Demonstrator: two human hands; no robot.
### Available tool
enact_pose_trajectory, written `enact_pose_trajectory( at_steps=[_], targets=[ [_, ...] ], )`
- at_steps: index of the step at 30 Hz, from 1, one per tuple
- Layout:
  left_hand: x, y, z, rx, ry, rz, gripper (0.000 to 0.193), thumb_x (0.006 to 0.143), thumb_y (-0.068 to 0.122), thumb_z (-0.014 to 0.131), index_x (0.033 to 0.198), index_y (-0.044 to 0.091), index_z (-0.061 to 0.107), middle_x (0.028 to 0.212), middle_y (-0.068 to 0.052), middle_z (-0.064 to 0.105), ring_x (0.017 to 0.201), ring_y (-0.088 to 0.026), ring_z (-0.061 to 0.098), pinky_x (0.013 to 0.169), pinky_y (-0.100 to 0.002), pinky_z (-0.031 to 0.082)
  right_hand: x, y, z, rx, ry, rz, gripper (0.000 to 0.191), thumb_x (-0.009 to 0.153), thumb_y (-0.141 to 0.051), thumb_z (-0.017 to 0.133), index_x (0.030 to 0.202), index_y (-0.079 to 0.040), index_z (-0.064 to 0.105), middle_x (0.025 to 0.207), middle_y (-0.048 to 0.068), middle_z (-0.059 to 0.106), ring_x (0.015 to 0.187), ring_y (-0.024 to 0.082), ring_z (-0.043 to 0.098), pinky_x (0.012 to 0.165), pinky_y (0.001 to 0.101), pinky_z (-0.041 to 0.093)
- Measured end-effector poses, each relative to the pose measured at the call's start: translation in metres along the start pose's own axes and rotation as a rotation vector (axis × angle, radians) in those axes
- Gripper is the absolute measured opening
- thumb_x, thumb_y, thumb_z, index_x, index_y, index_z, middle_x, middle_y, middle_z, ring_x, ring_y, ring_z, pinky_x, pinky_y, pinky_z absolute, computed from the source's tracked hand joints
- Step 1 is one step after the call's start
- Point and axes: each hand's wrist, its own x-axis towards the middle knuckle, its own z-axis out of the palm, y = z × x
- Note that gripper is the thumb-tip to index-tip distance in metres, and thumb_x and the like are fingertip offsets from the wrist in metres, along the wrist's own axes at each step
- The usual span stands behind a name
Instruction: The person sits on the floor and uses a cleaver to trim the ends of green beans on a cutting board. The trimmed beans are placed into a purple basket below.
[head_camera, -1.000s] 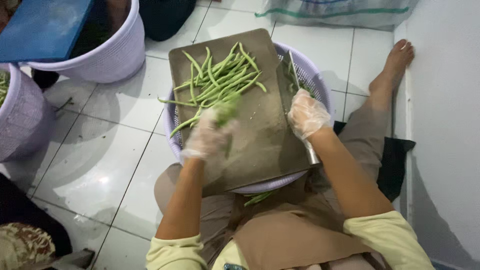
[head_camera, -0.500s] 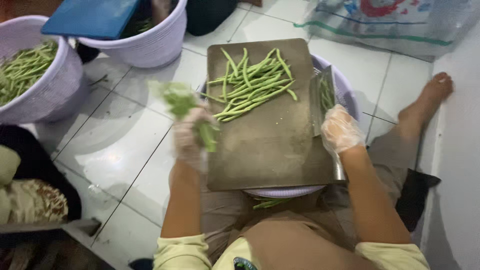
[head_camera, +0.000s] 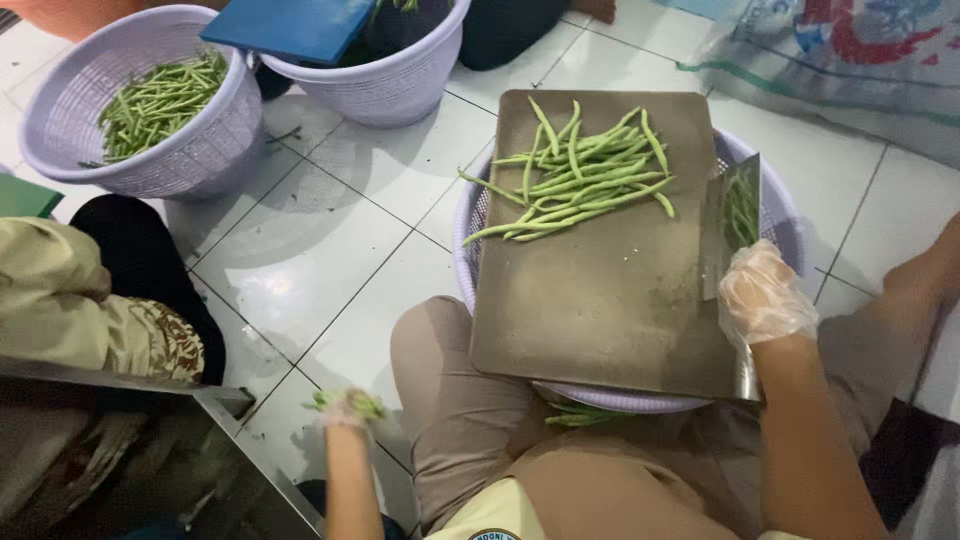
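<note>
The person sits on a white tiled floor (head_camera: 330, 250) with a pale purple basket (head_camera: 465, 225) between the knees. A brown cutting board (head_camera: 610, 290) lies across the rim of this basket. A loose pile of long green beans (head_camera: 580, 175) rests on the board, toward its 12 o'clock end.

The right hand (head_camera: 765, 295), in a thin clear glove, is at the 3 o'clock edge of the board. Its fingers are closed around the handle of a wide cleaver (head_camera: 730, 225), and the blade stands upright on its edge beside the board. The blade reflects green beans.

The left hand (head_camera: 348, 408), also gloved, is low at 8 o'clock from the board, well apart from it, beside the left knee. It is closed around a small bunch of green beans (head_camera: 350, 402), whose ends stick out from the fist.

At 10 o'clock from the board, a second purple basket (head_camera: 200, 150) holds more beans. Next to it, a third basket (head_camera: 390, 85) carries a blue board (head_camera: 290, 28) on its rim. Another person's patterned sleeve (head_camera: 95, 310) shows at 9 o'clock.
</note>
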Motion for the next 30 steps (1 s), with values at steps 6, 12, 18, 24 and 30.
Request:
enact_pose_trajectory(
  at_steps=[6, 12, 18, 24, 30],
  targets=[
    [-0.026, 0.279, -0.149, -0.446, 0.885, 0.701, 0.013, 0.098, 0.024, 0.062, 0.101, 0.013, 0.069, 0.088, -0.009, 0.071, 0.079, -0.025, 0.069, 0.072, -0.041, 0.058, 0.044, -0.003, 0.08, 0.191, 0.074, 0.167, 0.015, 0.098, -0.017, 0.064, 0.111, -0.012, 0.069, 0.104, 0.001, 0.067, 0.096, 0.014, 0.065, 0.09, 0.0231, 0.055],
    [-0.103, 0.397, -0.168, -0.62, 0.82, 1.061, 0.017, 0.096, 0.023, 0.061, 0.104, 0.013, 0.071, 0.09, -0.011, 0.073, 0.082, -0.026, 0.071, 0.076, -0.041, 0.058, 0.026, -0.001, 0.084, 0.164, 0.153, 0.114, 0.008, 0.089, -0.016, 0.069, 0.094, -0.019, 0.074, 0.105, 0.0, 0.068, 0.11, 0.019, 0.064, 0.098, 0.0277, 0.056],
    [-0.14, 0.324, 0.048, -0.317, 0.266, 1.572, 0.021, 0.095, 0.023, 0.06, 0.106, 0.013, 0.074, 0.092, -0.013, 0.075, 0.085, -0.028, 0.073, 0.079, -0.041, 0.058, -0.022, 0.001, 0.001, 0.191, 0.189, 0.06, 0.007, 0.081, -0.014, 0.07, 0.083, -0.015, 0.077, 0.1, 0.005, 0.069, 0.106, 0.022, 0.064, 0.096, 0.0291, 0.054],
    [-0.153, 0.265, 0.221, 1.088, 0.126, 1.524, 0.021, 0.092, 0.014, 0.061, 0.108, 0.007, 0.072, 0.097, -0.018, 0.074, 0.091, -0.032, 0.072, 0.081, -0.042, 0.057, -0.05, -0.001, -0.073, -0.033, -0.073, -0.102, 0.017, 0.092, -0.022, 0.067, 0.101, -0.013, 0.078, 0.107, 0.006, 0.072, 0.106, 0.022, 0.065, 0.1, 0.0305, 0.051],
    [-0.152, 0.257, 0.231, 1.353, 0.127, 1.391, 0.014, 0.101, 0.008, 0.054, 0.107, 0.004, 0.065, 0.096, -0.018, 0.072, 0.089, -0.028, 0.073, 0.079, -0.04, 0.059, -0.057, -0.001, -0.07, 0.422, 0.082, 0.178, 0.02, 0.083, -0.013, 0.074, 0.101, -0.006, 0.076, 0.109, 0.012, 0.067, 0.103, 0.024, 0.068, 0.088, 0.0317, 0.059]
  ],
)
